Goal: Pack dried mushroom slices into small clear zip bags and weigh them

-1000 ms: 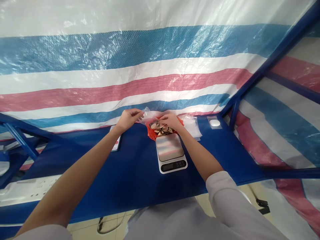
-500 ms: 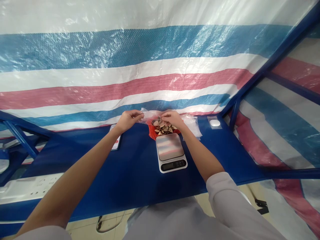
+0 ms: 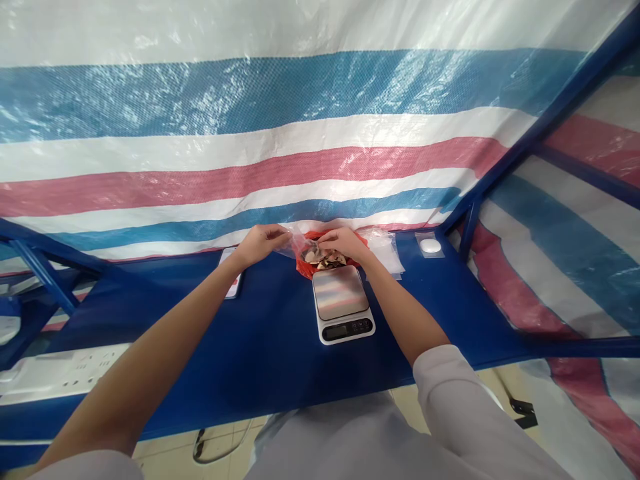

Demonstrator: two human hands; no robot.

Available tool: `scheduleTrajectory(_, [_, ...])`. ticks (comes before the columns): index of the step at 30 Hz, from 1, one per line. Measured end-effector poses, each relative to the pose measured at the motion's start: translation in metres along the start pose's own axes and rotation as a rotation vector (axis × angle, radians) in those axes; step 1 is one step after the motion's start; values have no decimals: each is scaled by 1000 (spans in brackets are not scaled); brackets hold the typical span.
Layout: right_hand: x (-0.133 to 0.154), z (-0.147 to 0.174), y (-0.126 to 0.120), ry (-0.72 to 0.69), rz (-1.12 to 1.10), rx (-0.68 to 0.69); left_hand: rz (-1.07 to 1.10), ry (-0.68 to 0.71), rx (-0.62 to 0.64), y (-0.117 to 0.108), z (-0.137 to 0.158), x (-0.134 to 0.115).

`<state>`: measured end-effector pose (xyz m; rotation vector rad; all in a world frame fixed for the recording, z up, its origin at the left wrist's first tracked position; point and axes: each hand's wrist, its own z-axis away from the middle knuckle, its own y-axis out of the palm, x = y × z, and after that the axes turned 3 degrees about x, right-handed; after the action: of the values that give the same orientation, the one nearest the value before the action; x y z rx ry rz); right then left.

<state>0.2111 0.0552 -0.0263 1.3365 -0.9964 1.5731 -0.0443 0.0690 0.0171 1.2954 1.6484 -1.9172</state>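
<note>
My left hand (image 3: 264, 243) pinches the edge of a clear plastic bag (image 3: 289, 245), which reaches toward the red bag. Over the open red plastic bag (image 3: 304, 269) is my right hand (image 3: 344, 243), its fingers bent down at a heap of brown dried slices (image 3: 331, 260). The fingertips are closed among the slices and partly hidden, so what they grip is hard to make out. Directly in front of the red bag stands a white kitchen scale (image 3: 344, 303) with a bare steel plate and a dark display.
A phone (image 3: 232, 283) lies left of the scale. Flat clear bags (image 3: 385, 253) rest right of the red bag, and a white mouse-shaped object (image 3: 430, 246) lies farther right. A white power strip (image 3: 65, 373) is at the near left. Striped sheeting closes off the back.
My right hand has lowered slightly over the slices and moved a little left. My left hand, still pinching the clear bag, has shifted slightly right and down toward the red bag.
</note>
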Motion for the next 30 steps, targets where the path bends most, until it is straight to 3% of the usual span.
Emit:
scheduleTrajectory(6, [-10, -2, 1, 14, -26, -21, 52, -20, 58, 0, 2, 1])
scheduleTrajectory(21, [-8, 4, -17, -98, -177, -179, 49, 79, -12, -7, -20, -43])
scheduleTrajectory(30, [-10, 2, -18, -145, -237, -181, 100, 93, -49, -7, -25, -47])
